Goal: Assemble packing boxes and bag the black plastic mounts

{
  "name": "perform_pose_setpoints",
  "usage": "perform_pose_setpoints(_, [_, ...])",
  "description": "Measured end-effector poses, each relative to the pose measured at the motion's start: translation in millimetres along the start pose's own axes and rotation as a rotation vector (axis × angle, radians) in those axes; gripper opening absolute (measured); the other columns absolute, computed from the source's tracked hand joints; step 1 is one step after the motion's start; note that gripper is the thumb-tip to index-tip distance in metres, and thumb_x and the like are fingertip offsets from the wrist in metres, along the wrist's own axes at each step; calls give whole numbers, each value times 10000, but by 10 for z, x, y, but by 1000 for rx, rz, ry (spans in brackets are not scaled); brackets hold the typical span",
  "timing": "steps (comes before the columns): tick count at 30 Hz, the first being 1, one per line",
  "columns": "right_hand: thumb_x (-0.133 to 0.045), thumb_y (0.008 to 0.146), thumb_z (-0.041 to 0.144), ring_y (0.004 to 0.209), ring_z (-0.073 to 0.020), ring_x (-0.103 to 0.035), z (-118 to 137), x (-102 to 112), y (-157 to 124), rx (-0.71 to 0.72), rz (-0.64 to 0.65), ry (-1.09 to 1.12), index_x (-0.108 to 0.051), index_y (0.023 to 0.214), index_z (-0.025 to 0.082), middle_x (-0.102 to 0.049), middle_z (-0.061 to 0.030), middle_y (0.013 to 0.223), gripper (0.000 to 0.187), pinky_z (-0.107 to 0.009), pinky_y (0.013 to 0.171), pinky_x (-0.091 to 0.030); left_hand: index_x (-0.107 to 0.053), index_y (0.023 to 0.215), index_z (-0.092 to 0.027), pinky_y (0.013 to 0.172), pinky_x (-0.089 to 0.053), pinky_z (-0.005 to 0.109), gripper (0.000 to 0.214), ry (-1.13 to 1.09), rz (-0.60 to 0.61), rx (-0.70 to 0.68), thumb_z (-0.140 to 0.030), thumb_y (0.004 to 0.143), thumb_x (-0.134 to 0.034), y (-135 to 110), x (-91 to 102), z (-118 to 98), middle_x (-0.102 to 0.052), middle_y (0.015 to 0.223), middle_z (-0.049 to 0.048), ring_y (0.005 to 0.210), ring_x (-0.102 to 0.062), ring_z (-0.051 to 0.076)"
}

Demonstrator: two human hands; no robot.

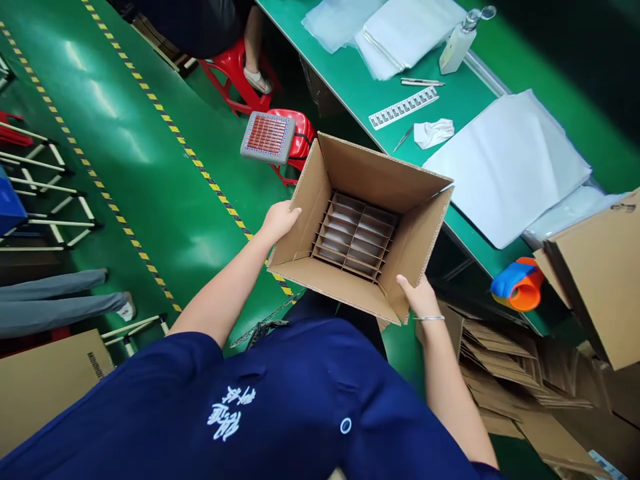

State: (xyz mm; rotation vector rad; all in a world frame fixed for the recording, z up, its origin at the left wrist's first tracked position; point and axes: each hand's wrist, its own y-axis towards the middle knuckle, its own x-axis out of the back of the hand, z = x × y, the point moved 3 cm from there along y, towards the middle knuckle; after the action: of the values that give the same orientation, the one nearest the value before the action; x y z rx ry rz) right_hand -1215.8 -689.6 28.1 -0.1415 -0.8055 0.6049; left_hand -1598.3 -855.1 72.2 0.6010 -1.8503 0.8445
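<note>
An open brown cardboard box (320, 200) is held up in front of me above the green floor, its flaps standing up. Inside it sits a cardboard divider grid (356, 235) with several cells. My left hand (280, 221) grips the box's left wall, fingers curled over its edge. My right hand (420, 297) grips the box's near right corner from outside, a thin bracelet on that wrist.
A green workbench (360, 87) at right carries white sheets (505, 167), a pump bottle (457, 43), a label strip (404, 108) and tweezers. Flat cardboard dividers (505, 373) and another box (600, 273) lie lower right. Red stools (295, 143), a seated person's foot (256, 79) and someone's legs (60, 300) are nearby.
</note>
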Motion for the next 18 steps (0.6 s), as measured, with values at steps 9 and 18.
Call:
perform_pose_setpoints(9, [-372, 875, 406, 953, -293, -674, -426, -88, -586, -169, -144, -100, -646, 1146, 107, -716, -178, 1044, 489, -371, 814, -514, -683, 1002, -105, 935, -469, 328, 295, -10, 20, -125, -273, 898, -464, 179, -1, -613, -711, 1082, 136, 1040, -638, 247])
perform_pose_setpoints(18, [-462, 869, 332, 955, -248, -681, -480, -52, -528, -283, -287, -163, -691, 1117, 158, -734, -125, 1054, 380, -292, 779, -507, -679, 982, -86, 814, -495, 305, 291, -116, 220, -268, -291, 891, -493, 398, -127, -715, -717, 989, 149, 970, -661, 260])
